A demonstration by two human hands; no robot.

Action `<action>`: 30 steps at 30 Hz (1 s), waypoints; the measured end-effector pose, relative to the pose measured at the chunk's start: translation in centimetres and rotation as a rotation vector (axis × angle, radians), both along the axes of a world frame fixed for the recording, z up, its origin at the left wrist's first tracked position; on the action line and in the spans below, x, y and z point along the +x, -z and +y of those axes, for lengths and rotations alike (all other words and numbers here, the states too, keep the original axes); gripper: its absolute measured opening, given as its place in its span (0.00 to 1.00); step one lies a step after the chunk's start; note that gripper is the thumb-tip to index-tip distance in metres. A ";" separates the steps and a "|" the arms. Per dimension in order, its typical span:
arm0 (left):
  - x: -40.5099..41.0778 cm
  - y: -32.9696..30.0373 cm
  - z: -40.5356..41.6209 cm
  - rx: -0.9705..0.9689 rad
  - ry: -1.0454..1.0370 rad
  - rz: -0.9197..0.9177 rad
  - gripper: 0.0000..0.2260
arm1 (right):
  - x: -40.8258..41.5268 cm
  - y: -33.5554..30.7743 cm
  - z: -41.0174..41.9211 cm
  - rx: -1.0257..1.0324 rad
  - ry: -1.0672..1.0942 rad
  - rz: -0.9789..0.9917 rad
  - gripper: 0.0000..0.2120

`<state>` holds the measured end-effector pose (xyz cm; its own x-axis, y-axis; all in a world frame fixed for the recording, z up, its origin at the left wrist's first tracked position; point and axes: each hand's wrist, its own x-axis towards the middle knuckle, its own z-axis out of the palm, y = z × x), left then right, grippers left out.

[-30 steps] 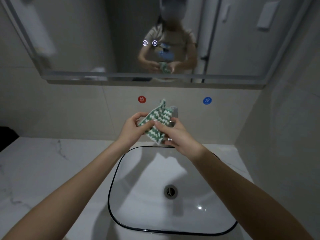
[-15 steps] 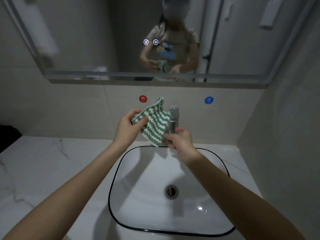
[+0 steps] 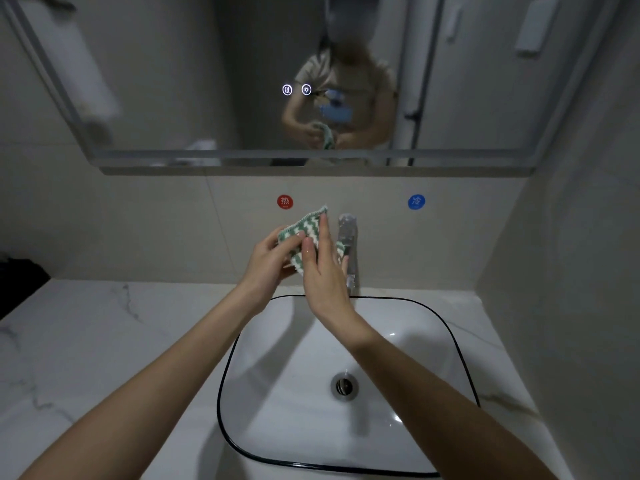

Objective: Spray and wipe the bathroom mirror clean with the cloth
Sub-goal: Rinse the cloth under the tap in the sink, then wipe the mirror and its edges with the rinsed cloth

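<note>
Marble counter (image 3: 104, 341) | sink (image 3: 450, 341) | left hand (image 3: 266, 261) pinches cloth (image 3: 308, 223) | right hand (image 3: 323, 275) flat on it

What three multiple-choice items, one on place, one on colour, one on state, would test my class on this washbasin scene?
1. Where is the cloth?
A. in the basin
B. held above the basin, beside the tap
C. on the counter

2. What colours are the two round wall stickers?
A. red and blue
B. both green
C. yellow and black

3. How does the right hand meet the cloth?
A. clenched fist
B. fingers straight, laid flat on it
C. not touching

Answers: 1 B, the left hand grips it mid-air; 2 A, red sticker, blue sticker; 3 B, fingers lie extended.
</note>
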<state>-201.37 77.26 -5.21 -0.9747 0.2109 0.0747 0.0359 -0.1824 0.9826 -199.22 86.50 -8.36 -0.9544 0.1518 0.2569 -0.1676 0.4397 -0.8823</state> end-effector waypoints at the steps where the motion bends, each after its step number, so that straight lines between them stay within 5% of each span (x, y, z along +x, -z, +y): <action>1: 0.0 0.1 0.1 -0.006 0.007 0.001 0.05 | -0.2 0.1 -0.2 -0.014 -0.009 -0.014 0.30; 10: -0.8 0.2 -0.6 -0.192 -0.016 0.132 0.06 | -2.7 -0.8 0.1 -0.322 -0.220 -0.201 0.29; 15: -1.8 -1.2 -0.4 -0.057 -0.038 0.057 0.14 | -4.0 -2.5 -0.4 -0.596 -0.211 -0.067 0.21; 20: -2.8 -3.0 -0.5 0.053 -0.093 0.006 0.15 | -5.9 -3.2 -3.3 -0.756 -0.144 0.068 0.25; 30: -6.8 -13.1 -4.7 0.106 0.055 0.225 0.21 | -11.7 -12.3 -7.9 -0.362 0.213 0.755 0.33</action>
